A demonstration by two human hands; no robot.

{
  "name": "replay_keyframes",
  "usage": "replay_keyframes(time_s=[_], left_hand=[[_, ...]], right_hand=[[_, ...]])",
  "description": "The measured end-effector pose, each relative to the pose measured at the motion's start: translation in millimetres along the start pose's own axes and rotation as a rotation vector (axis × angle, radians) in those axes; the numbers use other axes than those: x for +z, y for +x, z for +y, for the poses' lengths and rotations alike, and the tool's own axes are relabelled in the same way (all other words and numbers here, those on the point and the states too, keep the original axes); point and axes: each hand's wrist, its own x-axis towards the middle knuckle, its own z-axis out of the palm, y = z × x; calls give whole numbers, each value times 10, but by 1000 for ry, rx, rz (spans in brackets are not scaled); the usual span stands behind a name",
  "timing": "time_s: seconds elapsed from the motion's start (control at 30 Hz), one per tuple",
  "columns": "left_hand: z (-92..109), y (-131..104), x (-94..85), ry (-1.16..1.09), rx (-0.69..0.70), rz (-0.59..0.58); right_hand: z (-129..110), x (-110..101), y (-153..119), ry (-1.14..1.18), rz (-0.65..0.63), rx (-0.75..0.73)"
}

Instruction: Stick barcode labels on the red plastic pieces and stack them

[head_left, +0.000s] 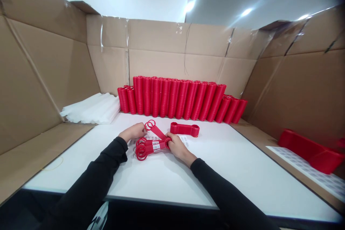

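Fanned out over the table's middle is a bunch of red plastic strips with ring ends, some carrying white barcode labels. My right hand grips the bunch where its right ends come together. One strip is swung up apart from the others, without a visible label. At its upper ring, my left hand has its fingers curled, fingertips against the ring's left edge. A sheet of printed labels lies partly hidden under the strips and hands. Just behind my right hand is a neat stack of red strips.
Tall stacks of red strips line the back of the white table. White plastic bags or sleeves lie at the left. More red strips and label sheets rest at the right. Cardboard walls enclose three sides.
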Motion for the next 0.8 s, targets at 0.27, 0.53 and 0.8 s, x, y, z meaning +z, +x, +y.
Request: replay_keyframes(time_s=[0.27, 0.53, 0.8], left_hand=[[-14, 24, 12, 3, -49, 40], [-35, -105, -285, -406, 8, 74], [466, -82, -204, -670, 121, 18]], right_hand=[[15, -1, 8, 29, -13, 8], [23, 10, 26, 14, 98, 83], [-20, 37, 28, 22, 167, 26]])
